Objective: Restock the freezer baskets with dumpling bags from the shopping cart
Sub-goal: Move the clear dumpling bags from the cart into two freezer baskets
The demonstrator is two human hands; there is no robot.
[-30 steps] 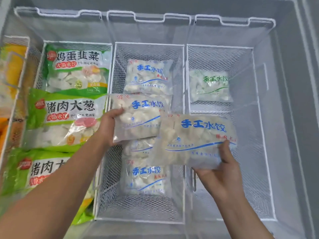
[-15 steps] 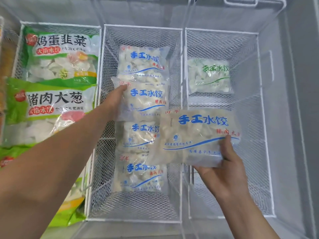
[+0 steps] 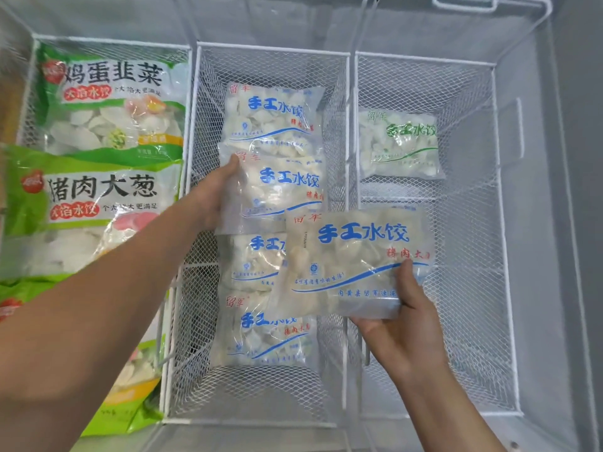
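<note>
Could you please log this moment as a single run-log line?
left hand: holds blue-print bag in middle basket | right hand: holds second blue-print bag above baskets | right basket: one green-print bag

The right basket [image 3: 499,223] has open floor near its front; one green-lettered bag [image 3: 399,145] lies at its back.

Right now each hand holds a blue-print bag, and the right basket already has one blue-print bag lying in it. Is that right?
Not quite. The head view shows the bag lying in the right basket has green print, not blue. The rest stands: the left hand grips a blue-print bag over the middle basket, and the right hand holds another blue-print bag.
</note>
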